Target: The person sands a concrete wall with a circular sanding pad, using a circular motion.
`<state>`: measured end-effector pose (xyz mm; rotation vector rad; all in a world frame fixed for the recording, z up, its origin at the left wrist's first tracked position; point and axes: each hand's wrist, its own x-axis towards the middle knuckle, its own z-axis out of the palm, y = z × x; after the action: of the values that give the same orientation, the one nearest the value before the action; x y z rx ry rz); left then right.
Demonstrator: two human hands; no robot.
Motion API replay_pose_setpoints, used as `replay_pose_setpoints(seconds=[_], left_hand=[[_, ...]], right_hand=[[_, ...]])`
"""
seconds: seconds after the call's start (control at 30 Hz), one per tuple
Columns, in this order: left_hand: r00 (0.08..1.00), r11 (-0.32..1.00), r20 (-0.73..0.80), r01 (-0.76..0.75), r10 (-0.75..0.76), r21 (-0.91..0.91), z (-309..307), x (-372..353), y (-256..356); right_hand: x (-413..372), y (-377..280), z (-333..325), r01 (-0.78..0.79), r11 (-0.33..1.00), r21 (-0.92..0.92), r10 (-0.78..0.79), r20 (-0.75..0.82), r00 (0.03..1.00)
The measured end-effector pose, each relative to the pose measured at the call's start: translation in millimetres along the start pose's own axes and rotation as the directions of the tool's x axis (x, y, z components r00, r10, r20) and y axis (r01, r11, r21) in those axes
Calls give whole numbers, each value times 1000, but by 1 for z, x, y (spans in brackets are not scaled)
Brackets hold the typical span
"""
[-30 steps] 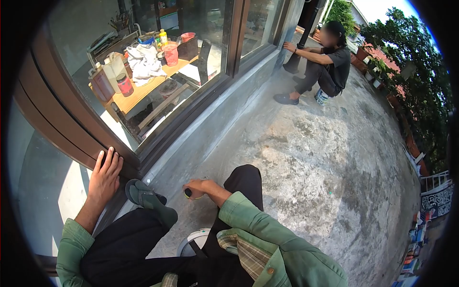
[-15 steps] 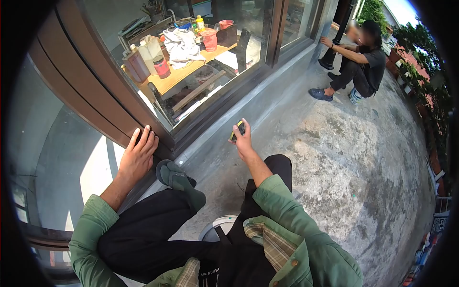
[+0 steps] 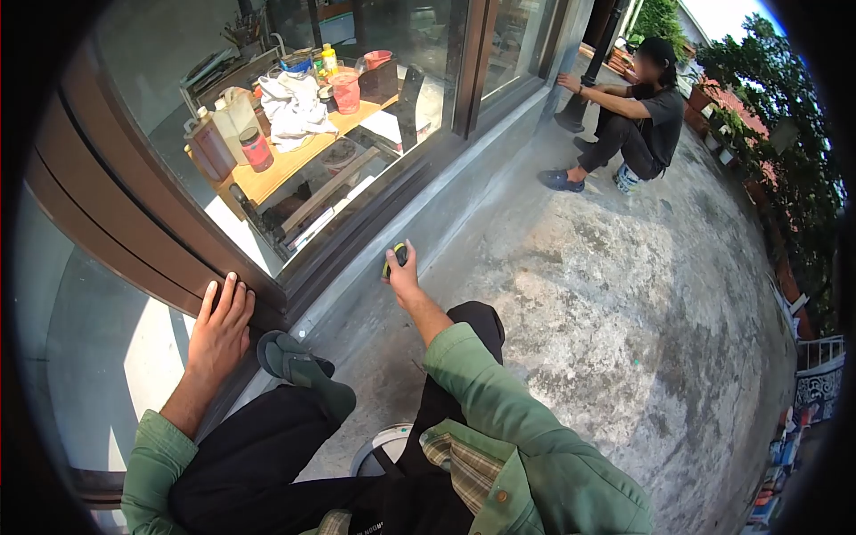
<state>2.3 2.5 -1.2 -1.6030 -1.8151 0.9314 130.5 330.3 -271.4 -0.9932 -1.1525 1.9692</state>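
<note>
Our right hand (image 3: 403,278) is raised above the grey ledge (image 3: 446,201) under the window. Its fingers curl around a small yellow-and-black object (image 3: 395,259), pinched between thumb and fingertips; we cannot tell what it is. Our left hand (image 3: 218,334) lies flat on the brown window frame (image 3: 134,236), fingers pressed together. We judge the grip to be the weak point. The object sits at the fingertips at the end of an outstretched arm, so a slip would drop it onto the hard concrete floor (image 3: 606,303), where it could crack or roll away. We also seem to lean on the left hand. If that palm slides on the smooth frame, we could tip towards the glass (image 3: 160,89). The other person (image 3: 637,116) sits well apart, clear of any of this.
</note>
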Motion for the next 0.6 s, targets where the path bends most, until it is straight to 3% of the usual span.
replay_pose_setpoints(seconds=[0.4, 0.5, 0.6], left_hand=[[1000, 999, -17, 17, -17, -36, 4, 0, 2], [1000, 999, -7, 13, -13, -36, 3, 0, 2], [1000, 999, -2, 9, -9, -31, 2, 0, 1]], right_hand=[[-21, 45, 37, -74, 995, 71, 70, 44, 997], [-16, 41, 36, -17, 1000, 17, 17, 27, 999], [-15, 34, 33, -5, 997, 83, 5, 8, 1000]])
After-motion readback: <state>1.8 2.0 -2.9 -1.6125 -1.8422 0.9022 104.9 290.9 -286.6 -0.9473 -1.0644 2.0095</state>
